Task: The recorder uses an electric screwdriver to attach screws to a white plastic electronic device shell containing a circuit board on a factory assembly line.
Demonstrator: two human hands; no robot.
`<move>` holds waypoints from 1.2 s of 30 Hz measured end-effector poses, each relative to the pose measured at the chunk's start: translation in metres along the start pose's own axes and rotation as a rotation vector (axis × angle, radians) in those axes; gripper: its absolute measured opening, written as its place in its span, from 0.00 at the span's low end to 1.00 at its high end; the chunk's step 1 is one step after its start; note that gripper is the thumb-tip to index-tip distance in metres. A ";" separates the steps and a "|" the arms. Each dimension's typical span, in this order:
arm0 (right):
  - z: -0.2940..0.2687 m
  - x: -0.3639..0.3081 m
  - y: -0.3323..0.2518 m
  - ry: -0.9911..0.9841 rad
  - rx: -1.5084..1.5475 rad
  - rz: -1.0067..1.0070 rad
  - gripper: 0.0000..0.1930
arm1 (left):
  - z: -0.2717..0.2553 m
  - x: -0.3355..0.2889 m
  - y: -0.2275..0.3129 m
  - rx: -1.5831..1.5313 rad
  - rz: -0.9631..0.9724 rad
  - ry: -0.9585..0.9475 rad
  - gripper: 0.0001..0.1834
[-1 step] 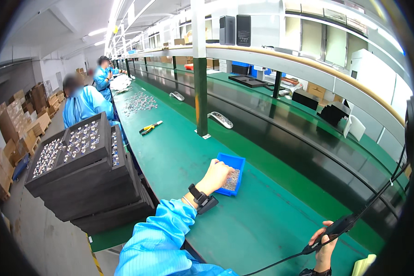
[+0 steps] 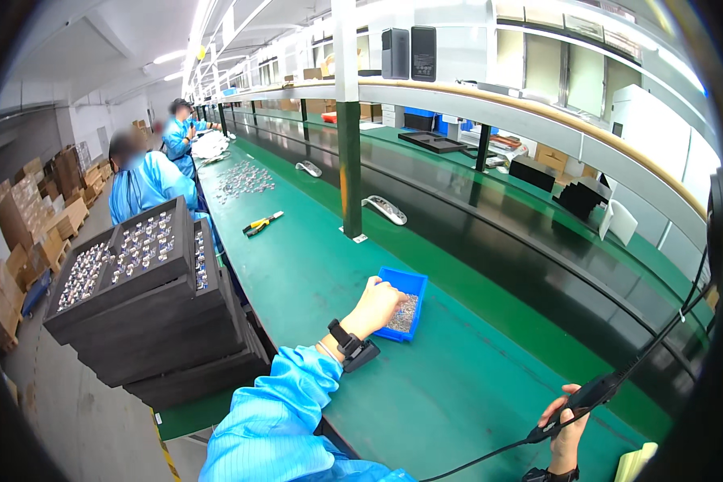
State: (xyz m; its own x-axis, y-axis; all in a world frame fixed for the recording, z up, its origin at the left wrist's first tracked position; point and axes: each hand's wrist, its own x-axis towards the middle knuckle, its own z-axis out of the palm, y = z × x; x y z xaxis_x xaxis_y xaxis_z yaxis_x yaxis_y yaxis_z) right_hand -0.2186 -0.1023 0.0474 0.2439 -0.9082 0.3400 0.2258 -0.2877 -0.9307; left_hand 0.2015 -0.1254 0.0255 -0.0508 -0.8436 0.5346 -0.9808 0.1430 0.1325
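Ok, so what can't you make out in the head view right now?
All in the head view:
Left hand: its own fingers hide whether it pinches anything.
Small parts in the blue bin: too tiny to identify.
Black corded device: partly covered by the right hand.
Pale yellow item: cut off by the lower edge.

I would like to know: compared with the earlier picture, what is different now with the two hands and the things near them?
Nothing visibly changed: neither hand took hold of or let go of anything. The left hand is still in the blue bin at the small parts, the right hand still holds the black corded handheld tool.
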 end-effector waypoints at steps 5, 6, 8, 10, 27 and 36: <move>0.004 -0.002 -0.004 -0.008 -0.005 0.010 0.27 | -0.007 0.007 -0.007 0.171 0.050 -0.126 0.07; 0.002 -0.002 -0.002 -0.022 0.021 0.022 0.29 | -0.011 0.011 -0.004 0.161 0.035 -0.156 0.05; 0.000 -0.003 -0.005 -0.033 0.064 0.057 0.29 | -0.022 0.019 0.000 0.144 0.051 -0.133 0.04; -0.001 -0.001 -0.005 -0.038 0.048 0.065 0.29 | -0.032 0.024 0.000 0.148 0.056 -0.083 0.03; -0.003 0.003 -0.017 -0.028 0.046 0.129 0.23 | -0.050 0.113 -0.104 0.239 0.128 0.016 0.04; -0.023 0.000 -0.007 -0.006 0.039 0.097 0.24 | 0.046 0.157 -0.182 0.723 0.261 -0.195 0.04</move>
State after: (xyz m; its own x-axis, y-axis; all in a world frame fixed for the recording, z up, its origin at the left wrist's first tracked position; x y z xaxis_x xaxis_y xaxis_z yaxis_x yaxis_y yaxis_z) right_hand -0.2420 -0.1071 0.0512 0.2719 -0.9295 0.2492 0.2370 -0.1863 -0.9535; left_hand 0.3631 -0.3074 0.0465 -0.2627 -0.9140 0.3092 -0.8083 0.0335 -0.5878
